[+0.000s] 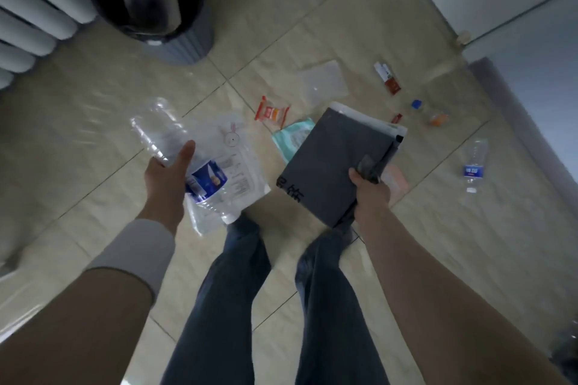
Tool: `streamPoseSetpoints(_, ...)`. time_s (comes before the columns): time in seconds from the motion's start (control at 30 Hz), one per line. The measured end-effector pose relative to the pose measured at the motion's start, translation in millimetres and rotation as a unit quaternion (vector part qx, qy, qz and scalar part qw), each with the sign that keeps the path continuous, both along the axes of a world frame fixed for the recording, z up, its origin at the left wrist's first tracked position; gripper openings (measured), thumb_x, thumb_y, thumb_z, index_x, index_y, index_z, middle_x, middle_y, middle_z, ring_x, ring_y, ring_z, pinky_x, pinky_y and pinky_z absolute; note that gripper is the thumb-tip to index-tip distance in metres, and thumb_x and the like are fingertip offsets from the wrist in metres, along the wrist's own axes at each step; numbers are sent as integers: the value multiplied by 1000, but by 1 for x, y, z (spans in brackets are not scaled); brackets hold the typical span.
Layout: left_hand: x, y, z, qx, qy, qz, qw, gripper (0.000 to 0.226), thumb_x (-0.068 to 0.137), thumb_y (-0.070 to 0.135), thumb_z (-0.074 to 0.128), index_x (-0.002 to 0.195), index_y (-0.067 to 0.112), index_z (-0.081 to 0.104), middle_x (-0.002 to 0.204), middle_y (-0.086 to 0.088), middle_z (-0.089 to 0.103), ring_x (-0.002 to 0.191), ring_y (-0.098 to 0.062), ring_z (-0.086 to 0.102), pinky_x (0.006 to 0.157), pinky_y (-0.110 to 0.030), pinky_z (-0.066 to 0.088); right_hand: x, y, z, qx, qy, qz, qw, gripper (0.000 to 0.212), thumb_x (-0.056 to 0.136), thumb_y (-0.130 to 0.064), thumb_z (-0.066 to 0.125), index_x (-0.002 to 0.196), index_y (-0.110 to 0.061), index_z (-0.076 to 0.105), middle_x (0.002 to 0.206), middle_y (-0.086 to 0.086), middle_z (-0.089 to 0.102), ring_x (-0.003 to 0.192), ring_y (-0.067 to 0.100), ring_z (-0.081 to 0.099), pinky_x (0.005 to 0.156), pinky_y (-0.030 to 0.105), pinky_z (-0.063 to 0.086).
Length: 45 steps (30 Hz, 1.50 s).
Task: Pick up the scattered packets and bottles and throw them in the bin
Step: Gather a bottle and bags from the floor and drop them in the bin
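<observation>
Left hand [169, 169], fingers curled around a clear bottle [165, 131] and a clear packet [228, 166]. Right hand [369, 194], fingers closed on a grey packet [341, 159]. Bin [175, 9], lined black, ahead beside a radiator [34, 9]. Floor litter between: orange wrapper [271, 112], green packet [292, 137]; another bottle [474, 166] lies right.

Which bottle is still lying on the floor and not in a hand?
The clear bottle with the blue label, lying on its side on the tiles at the far right. The other blue-labelled bottle is held in the left hand.
</observation>
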State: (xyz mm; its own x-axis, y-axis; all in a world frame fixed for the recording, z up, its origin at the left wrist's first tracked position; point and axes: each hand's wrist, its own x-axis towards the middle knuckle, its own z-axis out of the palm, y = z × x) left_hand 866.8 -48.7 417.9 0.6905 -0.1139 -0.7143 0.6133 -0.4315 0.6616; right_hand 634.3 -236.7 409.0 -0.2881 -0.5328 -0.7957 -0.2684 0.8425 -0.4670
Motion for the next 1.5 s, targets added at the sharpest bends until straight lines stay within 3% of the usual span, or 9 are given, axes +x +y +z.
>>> streamPoseSetpoints(0.2, 83, 108, 22, 33, -26, 99, 994, 56, 69, 46, 73, 107, 8, 57, 79, -2, 59, 61, -20, 53, 61, -30, 46, 108, 22, 17, -31, -4, 48, 998, 51, 79, -16, 72, 123, -3, 52, 105, 4, 57, 98, 25, 58, 81, 29, 45)
streamPoseSetpoints(0.4, 121, 131, 36, 6, -24, 155, 988, 75, 64, 51, 74, 118, 3, 56, 102, -9, 61, 89, -27, 58, 78, -39, 47, 189, 5, 38, -60, 4, 121, 991, 52, 79, -22, 73, 123, -5, 51, 104, 3, 56, 97, 26, 58, 90, 37, 50)
streamPoseSetpoints(0.53, 147, 119, 38, 16, -21, 176, 984, 36, 77, 38, 71, 102, 15, 59, 90, 3, 63, 84, -19, 62, 84, -39, 49, 227, -13, 45, -84, 31, 159, 983, 51, 79, -22, 73, 122, -4, 52, 117, 9, 60, 97, 24, 57, 89, 32, 48)
streamPoseSetpoints(0.73, 199, 69, 28, 26, -24, 190, 981, 52, 78, 36, 70, 118, 7, 55, 104, -7, 64, 94, -27, 63, 82, -39, 53, 286, -45, 33, -84, 51, 212, 972, 46, 79, -24, 72, 116, -4, 54, 104, 8, 58, 92, 25, 56, 82, 35, 48)
streamPoseSetpoints(0.93, 257, -14, 2, 46, -9, 200, 979, 56, 72, 37, 75, 112, 5, 51, 114, -15, 62, 101, -30, 64, 82, -41, 55, 355, -81, 16, -81, 38, 270, 959, 40, 80, -23, 71, 109, -2, 53, 95, 9, 56, 86, 28, 57, 73, 35, 46)
streamPoseSetpoints(1.13, 330, -106, -5, 58, -44, 134, 988, 72, 66, 40, 78, 121, 6, 47, 115, -12, 62, 102, -30, 63, 89, -50, 53, 443, -105, 13, -120, 30, 363, 924, 41, 80, -26, 70, 109, -2, 52, 91, 6, 55, 78, 25, 54, 67, 32, 42)
streamPoseSetpoints(1.23, 366, -139, -16, 85, -63, 80, 991, 75, 66, 41, 78, 124, 8, 44, 118, -11, 59, 103, -29, 61, 87, -46, 53, 490, -110, 0, -118, 18, 389, 914, 43, 79, -27, 71, 109, -3, 53, 94, 7, 58, 86, 29, 60, 75, 39, 51)
streamPoseSetpoints(1.33, 396, -159, -47, 91, -81, 38, 992, 77, 66, 38, 79, 127, 9, 42, 120, -9, 58, 104, -27, 59, 84, -40, 49, 529, -114, -30, -128, 22, 428, 895, 40, 80, -26, 70, 106, -1, 54, 90, 8, 58, 93, 31, 62, 68, 31, 42)
streamPoseSetpoints(1.5, 434, -184, -130, 160, -50, -91, 982, 60, 74, 34, 73, 119, 4, 48, 119, -14, 59, 103, -30, 59, 86, -38, 48, 576, -112, -120, -73, 21, 518, 852, 62, 80, -32, 69, 128, -2, 44, 125, 16, 59, 113, 32, 57, 76, 29, 43)
